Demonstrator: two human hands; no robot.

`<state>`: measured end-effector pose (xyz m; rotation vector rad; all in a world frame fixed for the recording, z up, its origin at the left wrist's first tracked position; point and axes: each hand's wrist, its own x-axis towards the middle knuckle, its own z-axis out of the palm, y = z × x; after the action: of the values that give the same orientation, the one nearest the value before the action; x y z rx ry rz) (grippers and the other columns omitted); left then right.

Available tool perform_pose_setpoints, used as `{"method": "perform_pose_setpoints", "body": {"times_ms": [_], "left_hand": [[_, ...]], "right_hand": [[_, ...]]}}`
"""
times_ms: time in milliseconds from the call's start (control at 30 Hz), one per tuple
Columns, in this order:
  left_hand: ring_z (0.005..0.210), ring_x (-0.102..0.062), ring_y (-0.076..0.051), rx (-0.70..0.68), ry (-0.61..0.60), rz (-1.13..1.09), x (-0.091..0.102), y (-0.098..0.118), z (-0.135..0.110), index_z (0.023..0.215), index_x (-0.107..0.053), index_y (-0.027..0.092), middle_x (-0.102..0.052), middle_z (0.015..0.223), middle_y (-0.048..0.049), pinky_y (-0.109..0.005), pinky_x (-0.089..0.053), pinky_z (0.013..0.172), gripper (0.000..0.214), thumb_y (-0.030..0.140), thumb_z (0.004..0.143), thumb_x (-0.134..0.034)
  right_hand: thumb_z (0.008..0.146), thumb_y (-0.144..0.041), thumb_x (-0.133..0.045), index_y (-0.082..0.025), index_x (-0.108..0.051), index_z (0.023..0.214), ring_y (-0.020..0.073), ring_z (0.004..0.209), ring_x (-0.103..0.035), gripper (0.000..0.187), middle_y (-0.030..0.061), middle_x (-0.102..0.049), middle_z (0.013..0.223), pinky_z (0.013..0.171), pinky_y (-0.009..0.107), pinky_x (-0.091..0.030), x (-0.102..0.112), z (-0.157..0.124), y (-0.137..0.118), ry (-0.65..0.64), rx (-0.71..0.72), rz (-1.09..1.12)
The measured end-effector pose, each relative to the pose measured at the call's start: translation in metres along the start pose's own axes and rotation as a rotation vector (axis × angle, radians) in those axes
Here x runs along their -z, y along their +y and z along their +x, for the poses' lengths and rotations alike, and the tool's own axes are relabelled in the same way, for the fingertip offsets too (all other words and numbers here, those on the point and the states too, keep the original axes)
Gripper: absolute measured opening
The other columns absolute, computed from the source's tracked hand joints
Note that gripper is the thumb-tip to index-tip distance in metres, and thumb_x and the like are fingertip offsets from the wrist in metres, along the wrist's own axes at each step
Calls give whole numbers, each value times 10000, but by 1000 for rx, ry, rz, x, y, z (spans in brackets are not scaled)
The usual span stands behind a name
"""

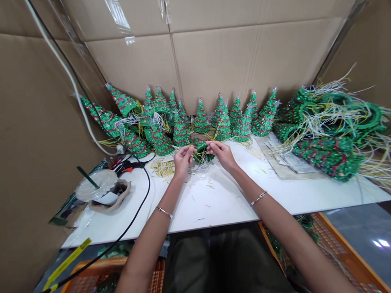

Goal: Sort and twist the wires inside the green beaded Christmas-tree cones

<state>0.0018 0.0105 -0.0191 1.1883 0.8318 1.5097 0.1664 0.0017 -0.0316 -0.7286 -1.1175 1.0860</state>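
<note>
1. Left hand (183, 160): fingertips pinched closed on the near side of the small green tree; a silver bangle (164, 212) sits on the wrist.
2. Right hand (222, 156): likewise pinched on the tree from the opposite side, with the fingers curled and not released.
3. Small green tree (200, 154): tilted, held just above the counter (211, 202) at 12 o'clock, between both hands. Thin wires (199, 166) spring from it; the fingers hide part of the grip.
4. Standing green trees (200, 120): a crowded row at 12 o'clock, wires trailing, very near the hands. Others lean at 11 o'clock.
5. Tangled tree heap (327, 157): at 3 o'clock, bristling with yellow and white wires.
6. Yellow wire offcuts (162, 169): scattered at 10 o'clock.
7. Red-and-black cutters (127, 167), plastic cup (95, 184) and black cable (142, 197): at 9 to 10 o'clock, the cable looping near the left forearm.
8. Risks: a sharp pull could snag the thin wires in the neighbouring row and topple trees. A forearm catching the black cable could drag the cutters or cup.
</note>
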Motion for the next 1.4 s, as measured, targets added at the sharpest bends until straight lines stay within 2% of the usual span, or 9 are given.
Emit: {"method": "perform_pose_setpoints", "body": {"times_ms": [100, 200, 333, 500, 633, 833, 1067, 1167, 1400], "left_hand": [[423, -437, -43, -18, -18, 44, -1, 2, -1, 819, -678, 149, -704, 743, -36, -189, -311, 406, 336, 421, 648, -776], [465, -502, -63, -28, -16, 83, -3, 2, -2, 817, -689, 153, -720, 838, -57, -188, -296, 392, 324, 416, 647, -771], [477, -539, -72, -50, -36, 113, -4, 2, -3, 799, -704, 151, -719, 903, -73, -192, -283, 374, 302, 402, 645, -768], [462, -527, -67, -100, -46, 122, -8, 3, -5, 765, -713, 149, -718, 868, -65, -207, -342, 406, 255, 372, 653, -767], [466, -522, -71, -111, -4, 118, -8, 2, -5, 770, -710, 148, -719, 818, -55, -215, -381, 445, 256, 365, 651, -772], [472, -503, -63, -43, 32, 79, -7, -1, -4, 807, -709, 146, -722, 847, -63, -195, -329, 417, 281, 378, 661, -769], [465, -480, -63, -5, 56, 8, -8, -1, -7, 801, -696, 137, -623, 623, -3, -183, -333, 417, 322, 401, 640, -788], [418, -431, -52, 15, 43, 8, -9, -1, -8, 812, -686, 135, -569, 533, 29, -183, -326, 415, 331, 406, 650, -784], [426, -469, -68, 3, 33, 3, -11, -2, -9, 811, -678, 136, -586, 518, 18, -191, -344, 416, 349, 426, 648, -784]], "right_hand": [[763, -509, -660, -184, -720, 943, 99, 571, -530, 377, -2, -578, 694, 588, 254, -471, 0, -2, -2, -55, 0, -106], [794, -510, -625, -187, -734, 940, 97, 527, -480, 371, 9, -589, 701, 518, 247, -406, -2, -4, -2, -117, 20, -260], [829, -489, -586, -185, -746, 933, 120, 606, -503, 359, 50, -641, 832, 567, 259, -410, -5, -6, 3, -146, 144, -481], [855, -463, -555, -180, -749, 918, 154, 683, -538, 348, 57, -638, 780, 635, 274, -423, -7, -7, 6, -103, 200, -602], [838, -451, -578, -181, -749, 897, 151, 677, -535, 325, 52, -633, 768, 617, 268, -418, -11, -9, 5, -93, 180, -572], [760, -485, -648, -183, -721, 894, 120, 565, -476, 338, 23, -626, 734, 484, 249, -385, -15, -9, 3, -54, -10, -240], [702, -462, -702, -193, -703, 853, 99, 533, -443, 308, 6, -622, 719, 467, 245, -358, -18, -8, 2, 65, -18, -101], [711, -442, -700, -197, -708, 865, 93, 515, -423, 289, 6, -617, 709, 461, 241, -346, -18, -10, 2, 51, -2, -116], [769, -397, -659, -204, -744, 929, 113, 598, -472, 265, 44, -646, 842, 520, 249, -388, -18, -13, 7, 11, 132, -326]]}}
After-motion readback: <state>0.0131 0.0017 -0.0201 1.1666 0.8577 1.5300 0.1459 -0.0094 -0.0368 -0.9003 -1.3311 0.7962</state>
